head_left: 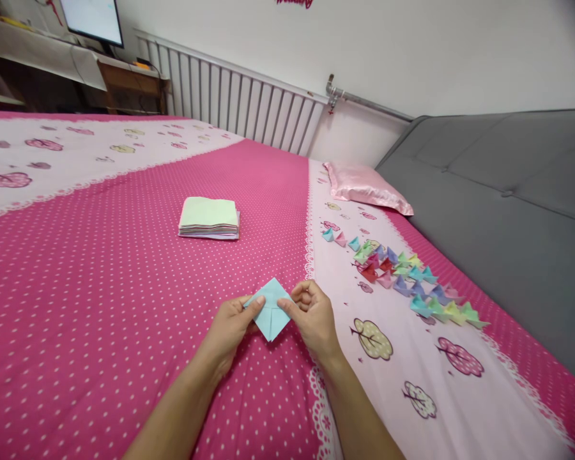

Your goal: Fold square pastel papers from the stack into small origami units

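Observation:
A light blue paper square point(270, 311), folded into a diamond with flaps meeting at its middle, lies on the pink dotted bedspread point(100, 287). My left hand point(230, 326) pinches its left corner with thumb on top. My right hand point(310, 315) pinches the right side, its other fingers curled. A stack of pastel paper sheets point(209, 218) with a pale green top sheet sits farther away on the bed. To the right, several small folded paper shapes point(407, 276) in many colours lie in a row on the pale strip of the spread.
A pink satin pillow point(367, 185) lies near the grey padded headboard point(503, 211) on the right. A white radiator point(239, 102) runs along the far wall. A monitor point(92, 19) stands on a desk at the back left.

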Demonstrator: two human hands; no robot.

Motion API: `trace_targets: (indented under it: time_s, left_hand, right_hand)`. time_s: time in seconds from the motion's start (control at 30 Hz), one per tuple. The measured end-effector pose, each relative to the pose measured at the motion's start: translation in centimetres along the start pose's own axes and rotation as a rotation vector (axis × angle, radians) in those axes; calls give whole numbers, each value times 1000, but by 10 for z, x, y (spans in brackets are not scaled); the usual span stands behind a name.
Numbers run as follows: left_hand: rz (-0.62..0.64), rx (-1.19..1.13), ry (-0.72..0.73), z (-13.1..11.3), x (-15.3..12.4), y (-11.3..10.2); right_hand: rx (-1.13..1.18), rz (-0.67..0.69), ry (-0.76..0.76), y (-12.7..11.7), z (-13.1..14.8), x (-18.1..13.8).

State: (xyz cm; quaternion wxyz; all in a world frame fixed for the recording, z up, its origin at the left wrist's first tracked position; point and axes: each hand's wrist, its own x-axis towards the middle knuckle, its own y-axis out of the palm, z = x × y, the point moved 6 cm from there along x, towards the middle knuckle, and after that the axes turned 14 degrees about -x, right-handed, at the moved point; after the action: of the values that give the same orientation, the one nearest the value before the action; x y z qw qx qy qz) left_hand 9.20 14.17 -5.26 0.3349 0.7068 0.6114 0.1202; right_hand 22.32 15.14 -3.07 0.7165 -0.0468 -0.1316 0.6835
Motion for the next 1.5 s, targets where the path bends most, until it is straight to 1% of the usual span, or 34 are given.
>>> trace_targets:
  time_s: [0.33, 0.53, 0.7, 0.8, 0.93, 1.03, 1.17, 1.23, 1.37, 1.5]
  left_hand:
    - [-46, 23, 5, -1, -2, -2]
    - [-63, 31, 17, -2, -2, -2]
    - [8, 122, 35, -3, -2, 4]
    - [63, 173, 55, -1, -1, 6]
    - [106, 195, 35, 2, -1, 8]
    - [82, 187, 57, -2, -2, 7]
    - [-14, 171, 82, -6, -2, 2]
    - [-36, 179, 86, -7, -2, 1]
    - [-31, 174, 97, -6, -1, 2]
    - [-4, 147, 66, -5, -2, 3]
  right_hand:
    - [39, -20, 5, -2, -2, 3]
    - [46, 34, 15, 0, -3, 3]
    - [46, 102, 59, 5, -8, 3]
    - [67, 79, 74, 5, -10, 2]
    - [70, 49, 87, 3, -9, 2]
    - [80, 8, 90, 1, -8, 2]
    - [88, -45, 90, -3, -8, 3]
    - [77, -59, 89, -4, -8, 4]
    - [67, -61, 77, -4, -8, 4]
    - [77, -65, 82, -4, -9, 3]
